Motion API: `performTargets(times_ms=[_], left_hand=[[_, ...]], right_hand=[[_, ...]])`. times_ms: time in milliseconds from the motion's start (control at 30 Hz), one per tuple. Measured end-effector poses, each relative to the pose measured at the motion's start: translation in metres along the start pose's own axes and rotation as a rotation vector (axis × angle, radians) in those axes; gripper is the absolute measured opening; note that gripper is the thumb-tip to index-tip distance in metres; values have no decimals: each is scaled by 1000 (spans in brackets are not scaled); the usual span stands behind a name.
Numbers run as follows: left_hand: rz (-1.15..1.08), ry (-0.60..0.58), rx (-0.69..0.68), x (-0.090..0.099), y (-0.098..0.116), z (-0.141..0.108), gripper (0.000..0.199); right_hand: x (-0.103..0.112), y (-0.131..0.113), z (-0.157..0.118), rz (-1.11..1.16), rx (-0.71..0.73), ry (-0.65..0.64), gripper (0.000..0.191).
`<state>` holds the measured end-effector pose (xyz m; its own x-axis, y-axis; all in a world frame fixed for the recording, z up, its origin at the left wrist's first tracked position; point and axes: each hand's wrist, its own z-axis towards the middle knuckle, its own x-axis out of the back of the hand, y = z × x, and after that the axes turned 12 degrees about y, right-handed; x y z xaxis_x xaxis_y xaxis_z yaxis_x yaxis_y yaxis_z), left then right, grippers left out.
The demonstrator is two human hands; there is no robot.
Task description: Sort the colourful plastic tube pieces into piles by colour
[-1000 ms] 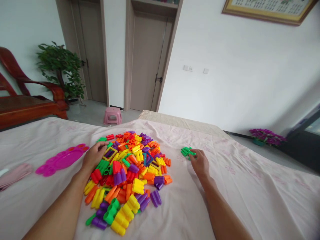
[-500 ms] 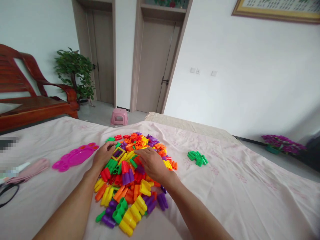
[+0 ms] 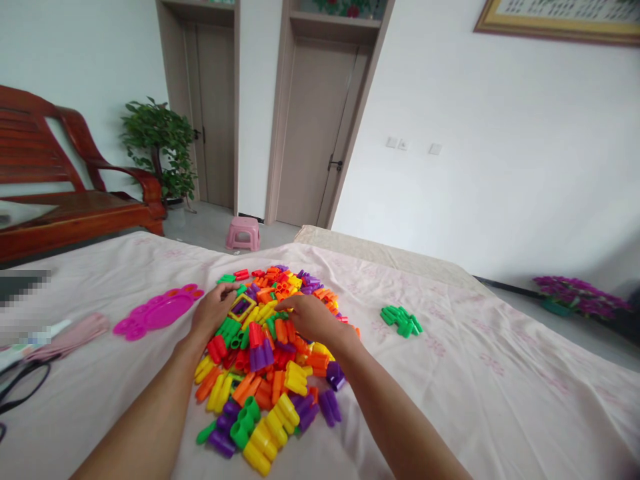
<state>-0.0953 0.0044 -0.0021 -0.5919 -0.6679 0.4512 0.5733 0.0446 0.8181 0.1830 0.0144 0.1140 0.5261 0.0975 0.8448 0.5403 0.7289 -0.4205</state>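
A heap of toy building pieces (image 3: 277,383) in red, orange, yellow, green and purple lies on the bed; many look like joined tubes. My left hand (image 3: 216,309) rests at the heap's left edge, fingers partly stretched beside a green piece and a yellow square frame (image 3: 242,307). Over the heap's right side is my right hand (image 3: 313,317), palm down, its forefinger reaching toward yellow pieces (image 3: 267,311). Orange pieces (image 3: 285,330) lie just under it. Its thumb and lower fingers are largely hidden. Neither hand visibly holds a piece.
A small group of green pieces (image 3: 401,321) lies apart on the right of the sheet (image 3: 475,400). To the left are a magenta foot-shaped tray (image 3: 163,312), a pink cloth (image 3: 80,335) and a black loop (image 3: 25,387). A pink stool (image 3: 243,233) stands beyond the bed.
The whole view has shifted slightly, so things appear farther right. My right hand's fingers have bent more, and orange pieces beneath it now show. My left hand stays at the heap's left edge.
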Motion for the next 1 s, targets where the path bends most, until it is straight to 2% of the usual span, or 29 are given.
performTargets(times_ms=[100, 233, 367, 467, 533, 633, 700, 833, 900, 1000], left_hand=[[2, 4, 16, 0, 0, 1, 37], [-14, 5, 20, 0, 1, 0, 36], [-9, -5, 28, 2, 4, -1, 36], [2, -12, 24, 3, 4, -2, 37], [14, -12, 27, 3, 2, -2, 38], [43, -6, 28, 2, -2, 0, 39], [58, -1, 26, 2, -4, 0, 39], [86, -3, 19, 2, -5, 1, 40], [88, -1, 8, 2, -5, 2, 40], [103, 5, 6, 2, -6, 2, 41]], right_hand=[[1, -6, 1, -134, 35, -16, 38], [-4, -8, -1, -213, 42, 47, 26], [-8, -2, -9, -15, 31, 236, 18], [-5, 9, -20, 205, -57, 437, 25], [3, 25, -30, 318, -130, 527, 29], [21, 64, -49, 361, -246, 595, 27], [35, 97, -65, 282, -335, 652, 26], [57, 153, -99, -21, -555, 774, 29], [62, 169, -112, -125, -652, 785, 28], [66, 180, -123, -216, -702, 747, 27]])
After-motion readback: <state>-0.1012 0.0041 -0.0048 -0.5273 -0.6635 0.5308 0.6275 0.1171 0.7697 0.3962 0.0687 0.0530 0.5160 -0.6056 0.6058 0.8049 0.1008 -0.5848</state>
